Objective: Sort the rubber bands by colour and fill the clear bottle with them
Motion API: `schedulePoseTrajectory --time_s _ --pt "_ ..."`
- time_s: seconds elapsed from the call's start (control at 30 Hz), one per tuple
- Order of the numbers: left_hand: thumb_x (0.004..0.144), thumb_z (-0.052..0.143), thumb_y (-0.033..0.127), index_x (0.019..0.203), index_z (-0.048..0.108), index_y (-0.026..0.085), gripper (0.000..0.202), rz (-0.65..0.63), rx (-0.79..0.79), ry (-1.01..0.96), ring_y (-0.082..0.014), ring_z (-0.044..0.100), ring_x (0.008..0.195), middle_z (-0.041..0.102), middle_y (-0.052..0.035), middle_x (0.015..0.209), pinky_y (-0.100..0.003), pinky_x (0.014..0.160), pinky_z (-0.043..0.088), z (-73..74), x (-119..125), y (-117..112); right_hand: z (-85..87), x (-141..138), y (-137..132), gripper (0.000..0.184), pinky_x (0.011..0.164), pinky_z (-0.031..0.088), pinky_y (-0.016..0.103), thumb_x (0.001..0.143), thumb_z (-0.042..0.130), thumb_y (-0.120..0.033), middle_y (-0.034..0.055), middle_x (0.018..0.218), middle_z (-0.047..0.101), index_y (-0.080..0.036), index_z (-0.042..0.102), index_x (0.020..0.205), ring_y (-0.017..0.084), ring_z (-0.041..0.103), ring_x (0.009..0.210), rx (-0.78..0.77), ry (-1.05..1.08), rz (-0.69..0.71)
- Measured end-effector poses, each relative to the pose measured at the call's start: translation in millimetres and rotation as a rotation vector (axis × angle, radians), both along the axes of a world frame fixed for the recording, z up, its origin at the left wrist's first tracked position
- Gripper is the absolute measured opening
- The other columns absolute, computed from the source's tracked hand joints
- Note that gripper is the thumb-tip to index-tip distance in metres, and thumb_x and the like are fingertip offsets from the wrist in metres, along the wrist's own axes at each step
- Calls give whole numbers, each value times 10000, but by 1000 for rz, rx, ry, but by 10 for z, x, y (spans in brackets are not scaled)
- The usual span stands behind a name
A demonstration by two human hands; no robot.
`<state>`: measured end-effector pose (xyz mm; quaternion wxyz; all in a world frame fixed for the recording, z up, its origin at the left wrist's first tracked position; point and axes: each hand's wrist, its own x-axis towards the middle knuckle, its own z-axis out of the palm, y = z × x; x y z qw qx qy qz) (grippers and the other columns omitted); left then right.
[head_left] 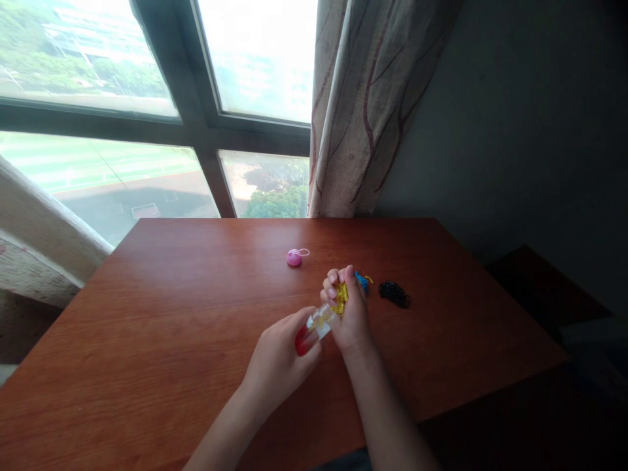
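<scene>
My left hand (284,353) is closed around a small clear bottle (320,322), tilted with its open end toward my right hand. Red shows in the bottle's lower part, and some yellow bits are near its neck. My right hand (352,314) curls around a bunch of small yellow bands (341,298), which look like rubber bands, at the bottle's mouth. Beyond my right hand lies a blue bunch of bands (362,281) with a yellow strand beside it. Farther right is a black bunch of bands (394,294). A pink cap with a loop (294,258) sits farther back.
The brown wooden table (161,314) reaches to a window (265,137) at the back. A patterned curtain (367,111) hangs at the right of the window, and another curtain (44,222) is at the left. A dark wall (515,131) stands on the right.
</scene>
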<state>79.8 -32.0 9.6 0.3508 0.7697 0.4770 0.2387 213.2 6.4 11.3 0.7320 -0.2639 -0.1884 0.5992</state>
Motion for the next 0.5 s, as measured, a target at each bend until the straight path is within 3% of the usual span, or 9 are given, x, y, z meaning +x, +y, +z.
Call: schedulePoseTrajectory --time_s 0.2,0.5 --pt "784 543 159 1099 610 226 328 1 -7 -17 -172 598 770 682 -4 879 -253 714 419 9 -7 -15 10 -13 -15 308 437 320 144 772 764 -407 -48 688 525 -185 555 726 46 452 527 -21 -24 1" --pt "793 535 156 1114 601 220 334 7 8 -23 -170 603 790 688 -13 908 -259 728 426 -8 2 -17 7 -23 -4 352 402 288 137 743 795 -427 -66 645 489 -188 538 718 34 390 482 -37 -69 -32"
